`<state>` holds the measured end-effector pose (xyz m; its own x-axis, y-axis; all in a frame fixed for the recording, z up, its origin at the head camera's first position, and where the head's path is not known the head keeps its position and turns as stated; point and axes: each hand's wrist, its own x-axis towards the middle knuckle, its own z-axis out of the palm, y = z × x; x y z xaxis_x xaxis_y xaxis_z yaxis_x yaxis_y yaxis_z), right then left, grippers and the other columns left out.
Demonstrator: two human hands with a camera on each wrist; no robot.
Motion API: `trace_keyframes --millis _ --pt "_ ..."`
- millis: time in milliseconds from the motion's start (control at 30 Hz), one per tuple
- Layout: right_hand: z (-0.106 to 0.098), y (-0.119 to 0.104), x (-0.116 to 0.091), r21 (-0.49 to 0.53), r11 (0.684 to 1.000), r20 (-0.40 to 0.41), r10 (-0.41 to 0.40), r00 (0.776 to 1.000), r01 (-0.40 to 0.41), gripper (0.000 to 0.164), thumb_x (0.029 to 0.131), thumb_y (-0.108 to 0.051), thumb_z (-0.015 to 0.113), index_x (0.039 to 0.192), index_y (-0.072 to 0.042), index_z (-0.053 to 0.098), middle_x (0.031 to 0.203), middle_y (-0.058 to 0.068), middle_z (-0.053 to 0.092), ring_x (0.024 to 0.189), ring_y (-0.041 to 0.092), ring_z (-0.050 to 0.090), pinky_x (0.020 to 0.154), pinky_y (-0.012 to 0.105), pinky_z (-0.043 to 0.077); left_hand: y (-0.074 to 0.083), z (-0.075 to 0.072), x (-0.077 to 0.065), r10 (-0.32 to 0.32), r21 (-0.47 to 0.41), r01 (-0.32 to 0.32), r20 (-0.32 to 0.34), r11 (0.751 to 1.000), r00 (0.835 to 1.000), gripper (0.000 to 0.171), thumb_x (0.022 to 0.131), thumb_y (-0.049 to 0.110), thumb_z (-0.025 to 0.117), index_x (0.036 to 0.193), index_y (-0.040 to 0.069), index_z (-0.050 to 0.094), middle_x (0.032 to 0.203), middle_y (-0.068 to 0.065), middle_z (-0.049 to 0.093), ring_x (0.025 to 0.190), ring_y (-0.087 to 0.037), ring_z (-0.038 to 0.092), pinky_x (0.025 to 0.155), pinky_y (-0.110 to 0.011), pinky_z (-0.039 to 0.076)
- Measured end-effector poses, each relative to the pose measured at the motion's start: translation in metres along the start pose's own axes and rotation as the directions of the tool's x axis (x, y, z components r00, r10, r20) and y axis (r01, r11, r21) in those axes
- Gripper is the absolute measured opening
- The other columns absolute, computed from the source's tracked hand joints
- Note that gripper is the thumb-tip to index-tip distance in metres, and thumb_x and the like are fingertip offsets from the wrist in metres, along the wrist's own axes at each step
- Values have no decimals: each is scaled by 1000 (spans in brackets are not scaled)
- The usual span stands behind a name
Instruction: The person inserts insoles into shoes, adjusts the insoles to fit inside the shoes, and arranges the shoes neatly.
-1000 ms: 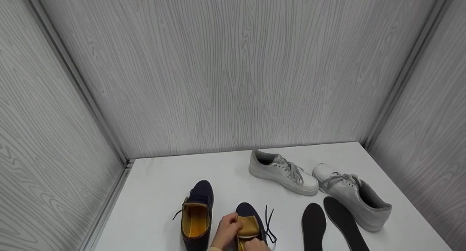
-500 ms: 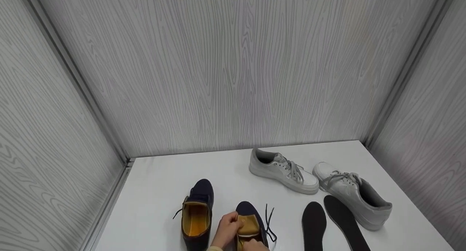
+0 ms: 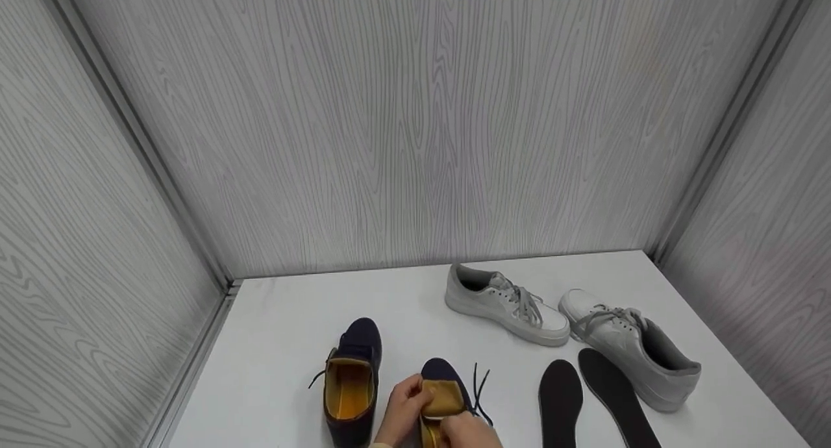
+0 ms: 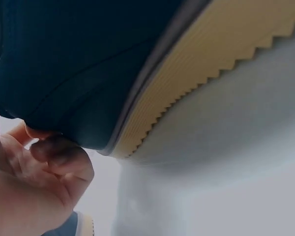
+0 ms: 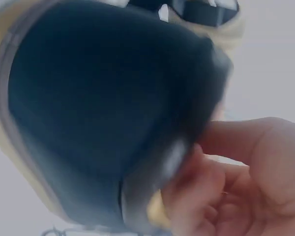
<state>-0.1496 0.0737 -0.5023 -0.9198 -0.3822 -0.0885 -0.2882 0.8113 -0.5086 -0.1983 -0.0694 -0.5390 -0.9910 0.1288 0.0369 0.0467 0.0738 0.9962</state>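
Note:
A navy shoe (image 3: 439, 368) with a tan lining lies before me, toe pointing away. Its tan tongue (image 3: 444, 399) is folded forward, and my left hand (image 3: 402, 406) pinches that tongue at its left edge. At the shoe's opening, my right hand (image 3: 471, 430) grips the collar on the right side. The right wrist view shows my right hand (image 5: 255, 172) with thumb and fingers on the dark collar edge of the shoe (image 5: 88, 108). In the left wrist view the shoe's blue side (image 4: 88, 73) looms above my left hand (image 4: 44, 182); its fingertips are partly hidden there.
The matching navy shoe (image 3: 351, 386) stands to the left, with a lace trailing out. Two dark insoles (image 3: 560, 402) lie to the right. Behind them are two white sneakers (image 3: 506, 308), laces tied. Wood-grain panels (image 3: 415, 123) enclose the white table (image 3: 279, 344).
My right hand has shifted right and slightly forward, from the middle of the shoe's opening to its right side. My left hand keeps its hold on the tongue.

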Motion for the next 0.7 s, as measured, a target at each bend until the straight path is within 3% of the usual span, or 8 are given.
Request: trace_keyframes --millis 167,333,700 --pt "-18 13 -7 56 996 -94 -60 994 66 23 80 -17 67 61 -15 54 51 -10 44 43 4 38 42 25 33 8 -2 -5 7 -10 -7 -3 1000 1000 19 83 1 60 76 -12 48 65 2 41 60 -7 41 58 -21 35" --pt "-21 26 -10 57 997 -167 -43 985 53 28 82 -30 67 61 -18 53 51 -10 44 44 5 39 42 26 33 7 -4 -9 -1 44 2 -33 999 999 19 85 5 62 76 -8 52 64 1 42 59 -7 41 58 -21 35" --pt "-10 48 -4 65 996 -151 69 986 -59 29 80 -32 65 58 -17 53 51 -7 44 45 10 43 44 31 34 -29 -1 -8 33 130 -17 -124 991 992 22 87 23 66 75 8 56 55 6 36 49 -5 35 50 -19 30"
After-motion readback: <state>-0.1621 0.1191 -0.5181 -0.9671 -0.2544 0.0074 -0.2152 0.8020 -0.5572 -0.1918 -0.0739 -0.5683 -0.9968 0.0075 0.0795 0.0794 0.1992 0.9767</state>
